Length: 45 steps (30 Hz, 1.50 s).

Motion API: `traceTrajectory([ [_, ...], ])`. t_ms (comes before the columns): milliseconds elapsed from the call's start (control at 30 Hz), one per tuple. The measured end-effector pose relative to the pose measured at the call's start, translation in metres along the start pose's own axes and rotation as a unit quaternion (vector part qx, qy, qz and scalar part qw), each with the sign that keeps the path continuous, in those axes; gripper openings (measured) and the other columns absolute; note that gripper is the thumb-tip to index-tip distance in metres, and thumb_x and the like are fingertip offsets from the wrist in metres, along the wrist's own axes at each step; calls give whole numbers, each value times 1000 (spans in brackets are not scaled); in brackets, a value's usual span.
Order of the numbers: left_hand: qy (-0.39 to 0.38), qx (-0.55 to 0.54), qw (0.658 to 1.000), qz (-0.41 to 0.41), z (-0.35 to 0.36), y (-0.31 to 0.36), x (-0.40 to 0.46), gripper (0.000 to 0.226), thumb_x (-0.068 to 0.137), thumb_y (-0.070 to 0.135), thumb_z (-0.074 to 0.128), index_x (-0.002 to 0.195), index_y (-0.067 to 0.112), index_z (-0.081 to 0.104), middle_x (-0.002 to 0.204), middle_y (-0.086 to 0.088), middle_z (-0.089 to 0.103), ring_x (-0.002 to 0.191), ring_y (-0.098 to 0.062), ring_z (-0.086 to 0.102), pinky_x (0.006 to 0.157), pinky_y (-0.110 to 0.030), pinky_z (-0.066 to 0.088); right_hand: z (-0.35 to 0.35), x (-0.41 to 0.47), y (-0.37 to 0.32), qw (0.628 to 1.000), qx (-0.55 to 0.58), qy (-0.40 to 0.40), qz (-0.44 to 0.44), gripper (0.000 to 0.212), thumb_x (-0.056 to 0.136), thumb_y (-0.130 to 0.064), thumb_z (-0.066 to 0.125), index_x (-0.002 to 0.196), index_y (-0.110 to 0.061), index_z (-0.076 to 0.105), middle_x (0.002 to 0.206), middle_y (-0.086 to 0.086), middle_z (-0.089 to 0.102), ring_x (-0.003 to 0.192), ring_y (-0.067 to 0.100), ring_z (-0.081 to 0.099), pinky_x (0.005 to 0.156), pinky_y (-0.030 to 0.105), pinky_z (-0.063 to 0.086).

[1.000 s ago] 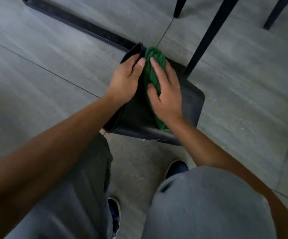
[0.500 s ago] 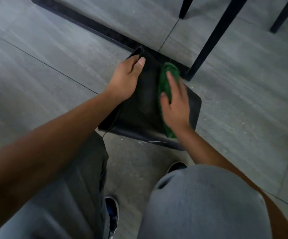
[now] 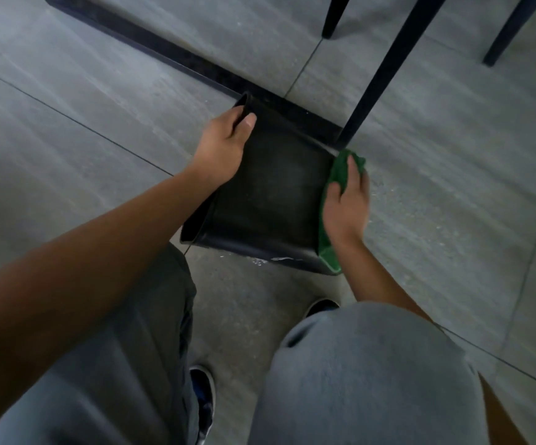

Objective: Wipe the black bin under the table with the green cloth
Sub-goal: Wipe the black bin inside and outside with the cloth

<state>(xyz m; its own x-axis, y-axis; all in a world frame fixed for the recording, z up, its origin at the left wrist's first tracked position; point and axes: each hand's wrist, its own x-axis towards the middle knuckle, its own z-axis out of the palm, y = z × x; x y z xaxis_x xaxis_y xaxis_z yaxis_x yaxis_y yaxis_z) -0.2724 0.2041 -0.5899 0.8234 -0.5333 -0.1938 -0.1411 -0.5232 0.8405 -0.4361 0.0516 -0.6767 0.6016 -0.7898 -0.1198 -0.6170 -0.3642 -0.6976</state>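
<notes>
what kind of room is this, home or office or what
Hard to say: probably an indoor dining or office area. Large grey floor tiles, thin black furniture legs and a black bin lying tipped on the floor suggest it.

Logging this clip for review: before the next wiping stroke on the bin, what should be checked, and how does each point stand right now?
1. Left hand steadies the bin at its rim: ok, thumb over the edge.
2. Cloth under the right hand: ok, fingers press it flat.
3. Cloth touches the bin: ok, at its right edge, a tail hanging by the lower corner.
4. Top face wiped clean: cannot tell, too dark.
5. Room to wipe the far corner: not ok, a table leg meets the floor right beside it.
6. Bin lies tipped on its side on the floor: ok.
</notes>
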Motion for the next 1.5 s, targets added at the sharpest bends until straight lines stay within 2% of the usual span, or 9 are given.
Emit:
traceTrajectory([
  [200, -24, 7, 1000, -1, 2, -3, 1, 35, 109, 35, 41, 136, 20, 57, 117, 3, 66, 98, -4, 64, 88, -23, 55, -53, 12, -2, 996, 88, 1, -9, 53, 96, -8, 57, 146, -25, 59, 147, 8, 59, 133, 25, 58, 114, 27, 41],
  [367, -39, 12, 999, 19, 8, -1, 3, 33, 110, 29, 41, 138, 19, 55, 110, 15, 62, 88, 11, 59, 71, 2, 44, -73, 22, -31, 849, 516, -16, 114, 17, 76, -11, 57, 92, -13, 62, 95, 16, 64, 91, 35, 63, 80, 46, 53],
  [467, -33, 16, 999, 8, 8, 0, 4, 31, 110, 29, 41, 135, 22, 56, 99, 21, 61, 81, 17, 59, 69, 1, 45, -53, 16, -10, 920, 366, -39, 134, 5, 85, -13, 64, 80, -12, 64, 81, 7, 61, 86, 26, 58, 76, 36, 47],
  [600, -23, 20, 1000, -4, 9, -7, 7, 31, 109, 33, 41, 133, 22, 58, 111, 7, 66, 86, 5, 62, 70, -7, 50, -35, -9, 16, 960, 256, 80, 75, 36, 108, -15, 50, 144, -14, 53, 139, -4, 59, 127, 8, 56, 92, 4, 44],
  [700, -32, 23, 999, 4, 14, -3, 9, 32, 109, 32, 42, 131, 18, 60, 114, 1, 69, 92, -1, 65, 72, -6, 52, -22, -22, 9, 987, 144, 69, -33, 44, 110, -39, 46, 152, -27, 47, 164, 2, 38, 151, 10, 36, 120, 29, 35],
  [800, -37, 17, 999, 7, 15, -2, 9, 32, 109, 32, 41, 125, 15, 62, 115, -16, 68, 100, -26, 68, 85, -33, 58, -7, -25, 11, 988, -74, 12, -136, 58, 103, -58, 47, 154, -31, 47, 174, 6, 14, 161, 27, 13, 128, 46, 22],
  [1100, -26, 9, 1000, 3, 13, -4, 9, 38, 109, 33, 42, 140, 15, 55, 119, -2, 68, 102, -10, 67, 86, -23, 57, -20, -3, 46, 993, 73, 71, 59, 58, 103, -14, 54, 158, -26, 41, 173, 3, 20, 153, 20, 33, 108, 1, 26],
  [1333, 9, -67, 998, -10, 20, 0, 8, 36, 110, 22, 39, 115, 0, 67, 94, -11, 71, 81, -6, 66, 81, -28, 57, 30, -39, -47, 915, 30, -27, -402, 47, 100, -8, 60, 147, -5, 56, 165, 26, 28, 155, 41, 30, 123, 59, 29],
  [1500, 0, -20, 999, -31, 2, -9, 10, 37, 111, 30, 36, 127, 11, 64, 109, 1, 69, 94, -3, 65, 80, -9, 52, 14, -14, 5, 980, -29, 29, -197, 49, 103, -20, 52, 152, -26, 52, 170, 13, 25, 156, 31, 31, 114, 53, 47],
])
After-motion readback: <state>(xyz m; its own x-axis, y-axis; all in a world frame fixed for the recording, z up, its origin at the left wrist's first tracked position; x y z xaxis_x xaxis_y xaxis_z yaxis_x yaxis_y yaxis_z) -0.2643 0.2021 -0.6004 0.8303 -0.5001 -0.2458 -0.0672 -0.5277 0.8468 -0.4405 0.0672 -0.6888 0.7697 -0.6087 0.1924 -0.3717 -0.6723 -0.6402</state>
